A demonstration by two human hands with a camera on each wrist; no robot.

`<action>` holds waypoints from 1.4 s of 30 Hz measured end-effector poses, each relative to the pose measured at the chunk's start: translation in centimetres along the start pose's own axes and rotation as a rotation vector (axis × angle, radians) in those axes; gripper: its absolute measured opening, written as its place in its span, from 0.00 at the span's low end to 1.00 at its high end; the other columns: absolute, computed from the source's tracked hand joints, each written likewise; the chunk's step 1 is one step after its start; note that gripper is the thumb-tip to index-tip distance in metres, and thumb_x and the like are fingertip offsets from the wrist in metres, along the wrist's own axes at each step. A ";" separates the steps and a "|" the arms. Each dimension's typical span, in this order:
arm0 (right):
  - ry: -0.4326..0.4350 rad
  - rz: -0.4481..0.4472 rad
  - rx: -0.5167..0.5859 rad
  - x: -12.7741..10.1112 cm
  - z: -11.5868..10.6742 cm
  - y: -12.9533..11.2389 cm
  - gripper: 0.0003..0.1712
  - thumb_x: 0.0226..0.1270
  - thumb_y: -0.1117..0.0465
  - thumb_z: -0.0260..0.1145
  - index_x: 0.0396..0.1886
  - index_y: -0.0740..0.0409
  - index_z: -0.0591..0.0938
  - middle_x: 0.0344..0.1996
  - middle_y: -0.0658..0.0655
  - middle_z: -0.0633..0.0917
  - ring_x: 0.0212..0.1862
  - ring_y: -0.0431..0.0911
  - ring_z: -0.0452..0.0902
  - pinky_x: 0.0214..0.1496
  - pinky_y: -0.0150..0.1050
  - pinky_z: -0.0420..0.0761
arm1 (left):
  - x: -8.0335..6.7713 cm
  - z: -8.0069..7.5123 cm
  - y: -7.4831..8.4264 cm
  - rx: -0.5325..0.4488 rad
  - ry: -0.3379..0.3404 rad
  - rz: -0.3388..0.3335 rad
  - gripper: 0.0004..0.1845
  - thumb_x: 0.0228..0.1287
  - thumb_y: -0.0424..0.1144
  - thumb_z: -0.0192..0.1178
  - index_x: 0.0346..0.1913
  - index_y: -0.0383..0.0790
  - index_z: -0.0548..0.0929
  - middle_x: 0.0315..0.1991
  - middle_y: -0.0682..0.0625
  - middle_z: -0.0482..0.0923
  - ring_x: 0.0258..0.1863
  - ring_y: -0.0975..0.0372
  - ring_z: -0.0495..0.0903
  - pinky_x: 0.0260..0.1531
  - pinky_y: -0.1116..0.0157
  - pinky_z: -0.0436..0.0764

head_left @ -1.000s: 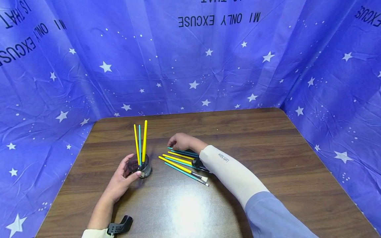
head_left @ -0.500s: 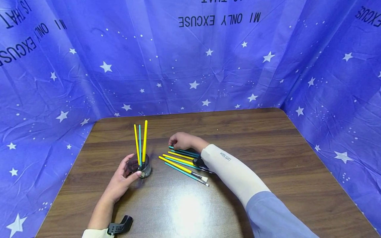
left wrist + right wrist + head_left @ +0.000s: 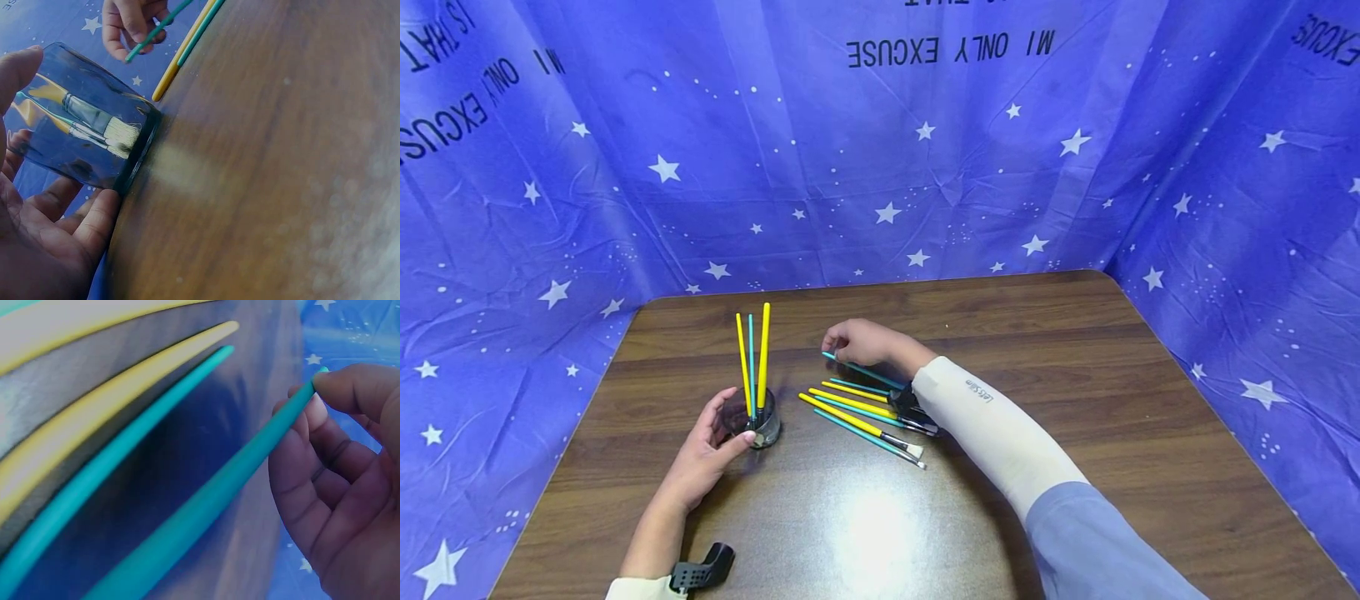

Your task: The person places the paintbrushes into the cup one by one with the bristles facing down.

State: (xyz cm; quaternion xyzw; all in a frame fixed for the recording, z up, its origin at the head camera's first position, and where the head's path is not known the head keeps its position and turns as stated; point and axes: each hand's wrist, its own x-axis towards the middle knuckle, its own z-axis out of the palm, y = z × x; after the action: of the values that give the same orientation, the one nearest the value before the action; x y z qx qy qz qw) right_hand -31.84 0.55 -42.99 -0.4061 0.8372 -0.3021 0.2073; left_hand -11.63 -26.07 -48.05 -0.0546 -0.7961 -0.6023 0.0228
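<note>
My left hand (image 3: 700, 458) grips a clear glass (image 3: 771, 428) at the left of the table, thumb on the near side. Bristle heads down in the glass stand two yellow-handled paintbrushes (image 3: 764, 350) and a teal one (image 3: 752, 358). Between thumb and fingertips, my right hand (image 3: 861, 342) pinches a teal-handled paintbrush (image 3: 206, 500) near its handle end. That end is lifted off the table, while the brush's far end is hidden behind my wrist. Beside it lies a fan of yellow and teal paintbrushes (image 3: 850, 417), partly covered by the right wrist camera.
The brown wooden table (image 3: 1037, 333) carries everything. A blue curtain (image 3: 820, 167) with white stars hangs behind it and along the sides. Black wrist cameras (image 3: 703, 571) are worn on both wrists.
My right hand has risen and moved slightly away from the other brushes, lifting the teal paintbrush's handle end with it. My left hand and the glass have stayed in place.
</note>
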 end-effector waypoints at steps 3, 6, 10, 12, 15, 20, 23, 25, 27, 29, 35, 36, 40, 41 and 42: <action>0.040 -0.006 0.016 -0.1 -0.6 -0.5 0.13 0.65 0.72 0.61 0.48 0.64 0.82 0.33 0.53 0.84 0.35 0.39 0.75 0.38 0.30 0.74 | 0.0 0.0 -0.1 -0.014 0.000 0.011 0.38 0.66 0.27 0.62 0.74 0.33 0.54 0.63 0.30 0.68 0.54 0.72 0.74 0.49 0.76 0.74; 0.075 -0.018 0.053 -0.2 -1.2 -1.0 0.13 0.66 0.72 0.59 0.48 0.64 0.82 0.30 0.51 0.82 0.31 0.39 0.74 0.33 0.31 0.74 | 0.1 0.0 -0.1 -0.021 -0.001 0.017 0.38 0.66 0.27 0.62 0.73 0.32 0.54 0.62 0.29 0.69 0.54 0.72 0.74 0.49 0.76 0.74; 0.131 -0.032 0.125 -0.3 -1.8 -1.6 0.12 0.69 0.71 0.57 0.50 0.65 0.80 0.31 0.52 0.81 0.28 0.40 0.73 0.29 0.32 0.74 | 0.1 0.0 -0.2 -0.017 -0.003 0.015 0.38 0.67 0.27 0.62 0.73 0.31 0.53 0.63 0.29 0.68 0.54 0.72 0.74 0.49 0.77 0.73; 0.168 -0.031 0.175 -0.3 -1.9 -1.8 0.11 0.70 0.70 0.57 0.50 0.64 0.80 0.31 0.52 0.80 0.27 0.39 0.73 0.29 0.32 0.74 | 0.1 0.0 -0.2 -0.015 -0.006 0.014 0.38 0.67 0.28 0.62 0.73 0.32 0.53 0.63 0.29 0.68 0.55 0.72 0.73 0.50 0.77 0.73; 0.225 -0.020 0.270 -0.4 -2.0 -2.3 0.10 0.72 0.69 0.58 0.50 0.63 0.79 0.32 0.53 0.80 0.26 0.41 0.73 0.26 0.33 0.75 | 0.1 0.0 -0.2 -0.013 -0.009 0.016 0.38 0.67 0.28 0.62 0.73 0.33 0.54 0.63 0.29 0.68 0.55 0.72 0.73 0.50 0.77 0.73; 0.329 -0.043 0.373 -0.6 -2.1 -2.9 0.10 0.70 0.70 0.59 0.48 0.66 0.78 0.31 0.54 0.79 0.27 0.42 0.72 0.25 0.33 0.75 | 0.1 0.0 -0.2 -0.016 -0.008 0.018 0.38 0.67 0.28 0.62 0.73 0.32 0.54 0.64 0.28 0.67 0.55 0.72 0.73 0.49 0.76 0.74; 0.388 -0.072 0.419 -0.6 -2.0 -3.3 0.11 0.69 0.71 0.59 0.49 0.69 0.77 0.31 0.54 0.79 0.28 0.41 0.73 0.26 0.33 0.76 | 0.1 0.0 -0.1 -0.012 -0.004 0.013 0.37 0.67 0.28 0.62 0.74 0.33 0.54 0.64 0.29 0.68 0.55 0.72 0.73 0.49 0.77 0.73; 0.426 -0.088 0.444 -0.7 -1.9 -3.6 0.12 0.69 0.72 0.59 0.50 0.70 0.77 0.32 0.54 0.79 0.29 0.41 0.74 0.27 0.34 0.78 | 0.1 0.0 -0.1 -0.006 -0.001 0.010 0.37 0.67 0.28 0.62 0.74 0.34 0.54 0.64 0.29 0.68 0.55 0.73 0.73 0.50 0.77 0.73; 0.460 -0.096 0.479 -0.7 -1.7 -3.9 0.12 0.68 0.72 0.59 0.50 0.70 0.76 0.32 0.54 0.79 0.31 0.41 0.75 0.29 0.35 0.80 | 0.0 0.0 -0.1 -0.001 0.001 0.005 0.37 0.67 0.28 0.62 0.74 0.34 0.55 0.63 0.29 0.68 0.55 0.73 0.73 0.50 0.78 0.72; 0.483 -0.103 0.539 -0.8 -1.7 -4.3 0.12 0.68 0.73 0.59 0.50 0.69 0.75 0.33 0.54 0.78 0.32 0.43 0.75 0.30 0.37 0.82 | 0.0 0.0 -0.1 -0.002 0.002 0.005 0.38 0.67 0.28 0.62 0.74 0.35 0.55 0.63 0.29 0.68 0.55 0.72 0.73 0.50 0.78 0.72; 0.579 -0.166 0.688 -0.8 -1.7 -6.0 0.12 0.68 0.76 0.58 0.49 0.67 0.73 0.32 0.54 0.76 0.32 0.46 0.75 0.31 0.40 0.84 | 0.1 0.0 0.0 -0.010 0.002 0.005 0.37 0.67 0.28 0.62 0.74 0.34 0.55 0.63 0.29 0.68 0.55 0.72 0.73 0.50 0.77 0.72; 0.595 -0.177 0.711 -0.8 -1.8 -6.3 0.12 0.67 0.77 0.58 0.49 0.67 0.72 0.32 0.54 0.76 0.31 0.46 0.75 0.31 0.40 0.84 | 0.1 0.0 0.1 -0.011 0.001 0.002 0.37 0.67 0.28 0.62 0.74 0.34 0.55 0.63 0.30 0.68 0.55 0.71 0.73 0.50 0.77 0.72; 0.660 -0.214 0.790 -1.0 -1.9 -7.5 0.12 0.67 0.77 0.58 0.49 0.67 0.71 0.32 0.54 0.75 0.31 0.40 0.74 0.33 0.42 0.85 | -0.1 0.0 0.2 0.000 0.000 -0.016 0.38 0.67 0.29 0.62 0.74 0.35 0.54 0.64 0.30 0.68 0.56 0.71 0.72 0.51 0.78 0.71; 0.674 -0.225 0.802 -1.1 -1.9 -7.8 0.13 0.67 0.77 0.58 0.49 0.67 0.71 0.33 0.55 0.75 0.30 0.39 0.74 0.35 0.46 0.85 | -0.1 0.0 0.2 0.002 0.000 -0.019 0.38 0.67 0.30 0.62 0.74 0.36 0.54 0.64 0.30 0.67 0.56 0.71 0.72 0.51 0.78 0.71; 0.688 -0.234 0.814 -1.1 -1.9 -8.0 0.13 0.67 0.77 0.58 0.49 0.67 0.71 0.33 0.55 0.75 0.30 0.39 0.74 0.36 0.50 0.85 | -0.1 0.0 0.3 0.000 -0.001 -0.021 0.38 0.67 0.30 0.62 0.74 0.36 0.54 0.65 0.30 0.67 0.56 0.71 0.72 0.51 0.78 0.71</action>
State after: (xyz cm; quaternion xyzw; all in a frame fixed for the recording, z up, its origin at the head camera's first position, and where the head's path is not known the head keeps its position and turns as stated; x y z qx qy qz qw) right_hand -27.86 -1.80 -36.05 -0.2611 0.6214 -0.7382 0.0267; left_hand -11.47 -26.03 -47.80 -0.0464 -0.7967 -0.6024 0.0161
